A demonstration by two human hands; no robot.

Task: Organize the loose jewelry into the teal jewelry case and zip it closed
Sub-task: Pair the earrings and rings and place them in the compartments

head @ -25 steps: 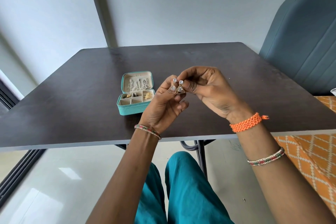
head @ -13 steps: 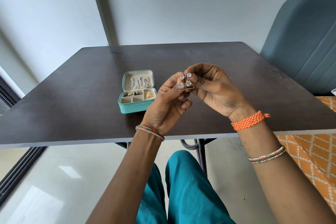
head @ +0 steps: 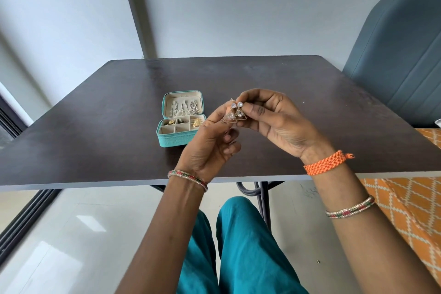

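The teal jewelry case (head: 171,141) lies open on the dark table (head: 95,131), lid tilted back with silver chains hanging inside it and small gold pieces in its cream compartments. Just right of the case, above the table, both hands pinch a pair of triangular gold earrings (head: 235,114) with clear stones. My left hand (head: 210,148) grips the left earring from below. My right hand (head: 276,122) holds the right earring between thumb and fingertips. The two earrings touch each other.
A blue-grey chair (head: 401,55) stands at the table's right side. An orange patterned cloth (head: 410,210) lies at the lower right. The table's front edge runs beneath my wrists, and my teal-clad legs (head: 238,246) are below it. A dark window frame (head: 21,217) runs along the left.
Both hands have shifted slightly with the earrings, which stay pinched together. The case has not moved.
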